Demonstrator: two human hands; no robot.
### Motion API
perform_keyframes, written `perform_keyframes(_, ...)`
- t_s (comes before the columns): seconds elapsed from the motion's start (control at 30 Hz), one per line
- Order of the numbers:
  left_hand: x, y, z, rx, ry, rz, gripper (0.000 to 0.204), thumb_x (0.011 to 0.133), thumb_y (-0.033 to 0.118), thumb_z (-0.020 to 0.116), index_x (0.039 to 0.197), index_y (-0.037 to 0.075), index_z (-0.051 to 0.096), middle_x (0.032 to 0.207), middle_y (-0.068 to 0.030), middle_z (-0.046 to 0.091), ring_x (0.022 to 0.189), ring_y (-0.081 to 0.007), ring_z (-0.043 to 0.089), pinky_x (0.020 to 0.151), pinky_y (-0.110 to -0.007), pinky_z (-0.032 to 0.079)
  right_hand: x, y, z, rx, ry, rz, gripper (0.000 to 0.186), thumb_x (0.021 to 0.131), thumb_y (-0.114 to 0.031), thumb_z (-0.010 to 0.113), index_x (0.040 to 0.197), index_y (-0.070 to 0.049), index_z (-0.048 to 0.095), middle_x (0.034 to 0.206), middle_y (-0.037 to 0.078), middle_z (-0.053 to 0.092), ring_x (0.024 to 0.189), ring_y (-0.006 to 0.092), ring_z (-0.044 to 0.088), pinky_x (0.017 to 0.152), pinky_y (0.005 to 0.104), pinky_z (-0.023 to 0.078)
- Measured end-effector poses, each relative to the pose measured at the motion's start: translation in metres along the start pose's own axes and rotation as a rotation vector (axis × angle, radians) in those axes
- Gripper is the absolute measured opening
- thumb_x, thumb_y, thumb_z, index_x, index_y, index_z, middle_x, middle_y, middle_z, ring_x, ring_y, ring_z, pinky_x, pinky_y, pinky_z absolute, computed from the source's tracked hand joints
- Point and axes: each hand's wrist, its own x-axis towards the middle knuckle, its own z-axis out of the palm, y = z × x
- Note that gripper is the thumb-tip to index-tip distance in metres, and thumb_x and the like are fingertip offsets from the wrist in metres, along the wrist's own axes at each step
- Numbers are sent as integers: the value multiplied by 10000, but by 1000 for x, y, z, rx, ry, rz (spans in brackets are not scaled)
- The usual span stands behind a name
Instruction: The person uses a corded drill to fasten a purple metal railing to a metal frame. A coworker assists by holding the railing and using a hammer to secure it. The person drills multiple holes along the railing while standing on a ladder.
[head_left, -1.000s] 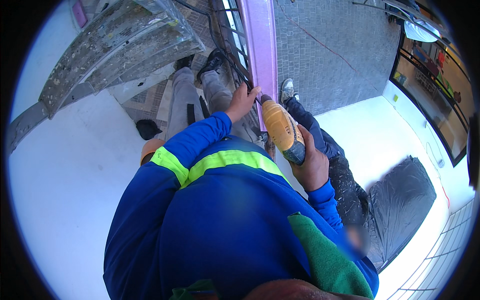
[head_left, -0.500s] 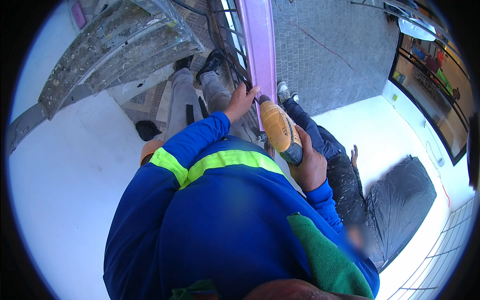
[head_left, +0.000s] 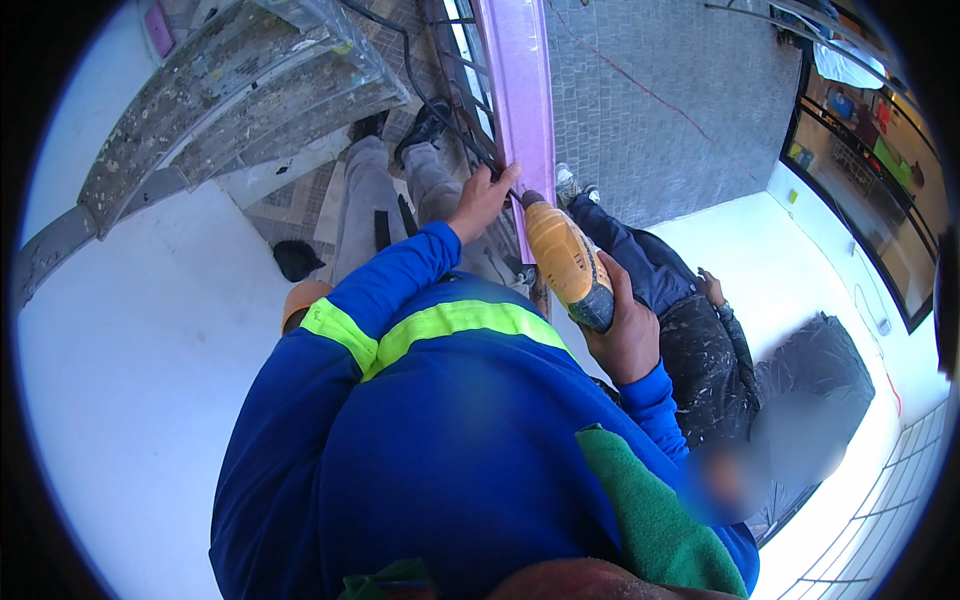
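My right hand (head_left: 628,325) is wrapped round the grip of a yellow drill (head_left: 562,252) with a dark rear end. The drill points up and to the left, and its chuck lies against the lower part of a purple metal beam (head_left: 522,120). My left hand (head_left: 482,205) is closed at the beam's left edge, just left of the chuck. A black cable (head_left: 410,60) runs down to its fingers; what they pinch is hidden.
Another person in dark, paint-spattered clothes (head_left: 705,360) stands close on my right. Stained planks (head_left: 230,90) lie upper left. A dark plastic-covered object (head_left: 825,370) is at right. Grey paving (head_left: 660,120) lies beyond the beam; a glazed opening (head_left: 860,150) is far right.
The drill and my right hand have shifted very slightly. The person at right has moved an arm and leaned further right. My left hand stays at the beam's edge.
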Motion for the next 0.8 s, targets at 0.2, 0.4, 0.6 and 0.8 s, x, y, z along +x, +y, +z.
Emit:
perform_keyframes(0.2,-1,3,1,-47,-7,-12,561,987,459,674,1217,-40,561,1083,-155,643,926,-207,645,758,-358,570,6,-1,-7,-60,-56,-7,780,783,-146,808,1469,-153,437,960,218,730,856,407,727,723,466,581)
perform_keyframes(0.4,-2,4,1,23,7,-16,563,994,443,667,1256,-42,551,1115,-170,646,956,-217,651,783,-359,576,7,-6,-6,-68,-16,-45,792,753,-124,787,1466,-167,446,836,207,718,752,406,720,661,471,562)
perform_keyframes(0.6,-1,1,2,-3,7,44,571,1002,438,653,1320,-24,546,1145,-165,652,977,-229,652,797,-368,578,10,-9,-12,-110,-46,-17,783,769,-133,821,1459,-170,454,937,202,740,837,408,732,733,468,582)
perform_keyframes(0.8,-1,0,0,81,22,29,588,998,467,645,1306,-26,559,1137,-170,656,962,-229,654,782,-369,570,10,-5,-7,-103,-19,-54,792,762,-118,809,1462,-157,441,890,203,734,801,405,730,699,457,572)
